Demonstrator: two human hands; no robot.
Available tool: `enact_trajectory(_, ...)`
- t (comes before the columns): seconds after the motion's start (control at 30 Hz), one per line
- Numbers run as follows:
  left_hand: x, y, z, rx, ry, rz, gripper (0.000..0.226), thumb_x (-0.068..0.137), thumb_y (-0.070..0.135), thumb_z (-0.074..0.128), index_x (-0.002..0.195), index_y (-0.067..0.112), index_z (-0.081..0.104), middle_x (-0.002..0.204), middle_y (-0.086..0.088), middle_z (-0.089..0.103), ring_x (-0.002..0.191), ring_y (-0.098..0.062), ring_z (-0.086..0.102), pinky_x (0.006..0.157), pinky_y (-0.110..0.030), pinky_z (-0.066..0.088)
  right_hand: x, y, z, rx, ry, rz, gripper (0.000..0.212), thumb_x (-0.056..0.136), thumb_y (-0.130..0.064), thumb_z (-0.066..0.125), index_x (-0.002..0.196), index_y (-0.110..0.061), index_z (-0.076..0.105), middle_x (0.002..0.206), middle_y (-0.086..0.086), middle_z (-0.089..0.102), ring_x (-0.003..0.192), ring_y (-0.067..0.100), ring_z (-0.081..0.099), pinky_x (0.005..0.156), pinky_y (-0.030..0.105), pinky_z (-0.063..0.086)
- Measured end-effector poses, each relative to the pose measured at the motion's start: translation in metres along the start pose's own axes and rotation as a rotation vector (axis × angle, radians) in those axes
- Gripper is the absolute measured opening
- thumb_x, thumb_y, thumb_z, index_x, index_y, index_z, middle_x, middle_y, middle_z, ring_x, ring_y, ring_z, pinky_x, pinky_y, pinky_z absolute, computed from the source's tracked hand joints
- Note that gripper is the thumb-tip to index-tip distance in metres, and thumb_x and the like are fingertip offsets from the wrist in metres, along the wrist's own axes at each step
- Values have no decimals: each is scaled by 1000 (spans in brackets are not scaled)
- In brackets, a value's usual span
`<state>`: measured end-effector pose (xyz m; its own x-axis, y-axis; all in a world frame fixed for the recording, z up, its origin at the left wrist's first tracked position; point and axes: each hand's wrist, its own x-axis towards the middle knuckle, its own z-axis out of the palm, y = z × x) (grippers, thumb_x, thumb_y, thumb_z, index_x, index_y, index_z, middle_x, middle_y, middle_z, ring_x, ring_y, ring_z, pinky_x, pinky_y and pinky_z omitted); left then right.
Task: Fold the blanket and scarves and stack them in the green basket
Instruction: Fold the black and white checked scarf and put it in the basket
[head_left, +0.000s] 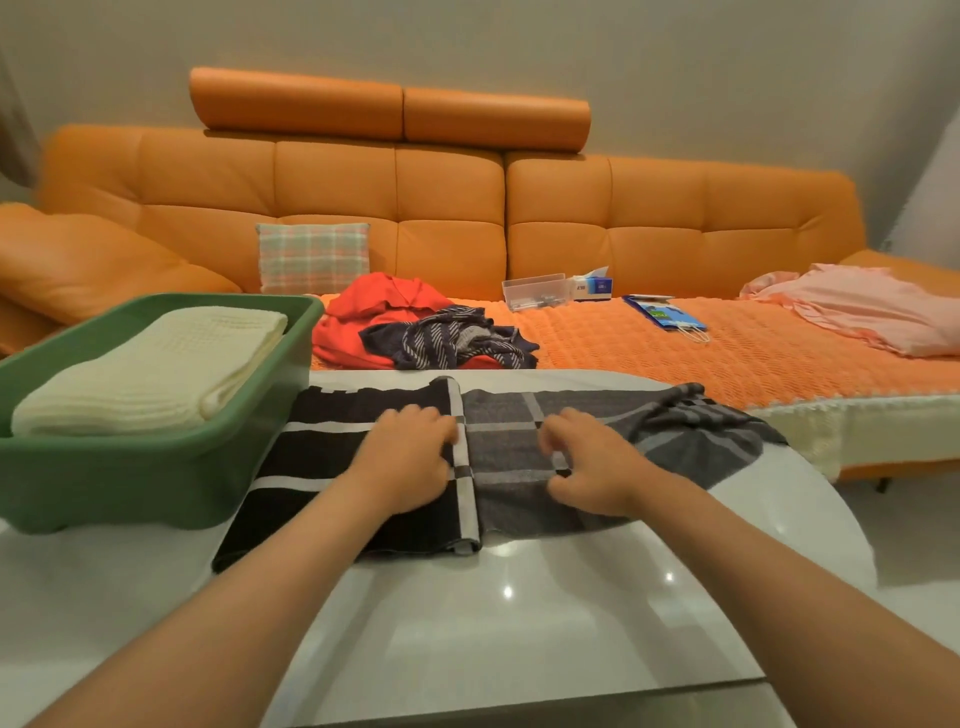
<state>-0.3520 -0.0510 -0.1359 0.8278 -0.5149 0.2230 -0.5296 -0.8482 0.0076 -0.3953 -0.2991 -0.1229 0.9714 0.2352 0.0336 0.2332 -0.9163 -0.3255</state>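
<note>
Okay — checked scarf (509, 452) beside green basket (130, 478) looks soft, light, floppy; grab edges. Left hand (410, 457) curled on fold, grip unclear — right hand (587, 462) pinches grey cloth.

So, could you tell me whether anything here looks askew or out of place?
The black and grey checked scarf lies flat on the glossy white table except its right end, bunched up at the edge. A navy striped scarf lies crumpled on the orange sofa.

wall (675, 62): plain beige | sofa (447, 192): orange leather, 2 headrests (395, 106) | table (519, 623): glossy white | floor (909, 545): pale, glossy
</note>
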Motion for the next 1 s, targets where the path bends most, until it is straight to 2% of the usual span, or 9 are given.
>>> enact_trajectory(0.1,-2,41,-7,-287,-11,208,8,85,31,59,89,33,52,89,14,53,84,-10,51,70,-27,39,-23,15,-12,-18,-205,60,16,71,-31,71,77,-27,56,85,-4,59,75,13,56,66,33,49)
enact_trajectory(0.17,-5,56,-5,-218,-39,311,18,82,49,61,86,32,54,85,14,52,82,-8,49,65,-27,41,-33,23,-9,-88,-212,37,11,72,-35,70,79,-31,62,86,-9,57,76,11,57,67,30,50)
enact_trajectory(0.27,-11,63,3,-170,-163,295,18,84,49,63,93,33,60,91,15,54,85,-8,52,67,-23,44,-39,30,-3,-140,-127,-10,5,86,-29,63,82,-32,64,88,-14,54,79,10,56,68,25,45)
enact_trajectory(0.4,-15,63,-4,-205,-357,245,11,88,29,60,96,32,67,92,14,64,83,-9,60,73,-24,52,-46,22,-14,0,-235,8,16,96,-26,60,82,-34,60,77,-17,59,70,2,55,62,18,39)
enact_trajectory(0.53,-15,71,-17,-248,-537,197,18,87,41,57,85,29,70,80,9,67,72,-9,61,67,-26,51,-57,23,-21,245,-411,45,11,92,-24,66,87,-30,74,79,-16,72,72,-1,63,73,22,54)
enact_trajectory(0.67,-3,88,-18,-221,-423,162,32,92,47,51,79,25,69,78,5,68,73,-15,63,65,-31,51,-55,56,-28,477,16,250,16,95,-16,59,95,-23,73,96,-3,74,88,12,69,81,32,58)
enact_trajectory(0.73,12,106,-14,-264,-328,195,23,95,40,51,83,29,67,82,11,66,76,-11,61,66,-28,48,-55,86,-36,280,181,411,28,95,-8,51,103,-28,69,114,-1,68,106,18,63,92,37,54)
enact_trajectory(0.87,57,152,-3,-339,-251,244,24,99,28,48,117,30,64,109,11,58,101,-13,55,88,-32,48,-69,152,-38,-287,-34,534,50,95,-19,46,143,-35,48,145,2,46,130,29,45,102,45,43)
enact_trajectory(1.0,105,178,18,-369,-339,164,46,103,36,40,149,28,35,154,0,38,138,-25,38,112,-46,34,-74,187,-41,-253,28,400,24,99,-26,49,115,-29,68,122,-2,64,106,19,58,86,39,49)
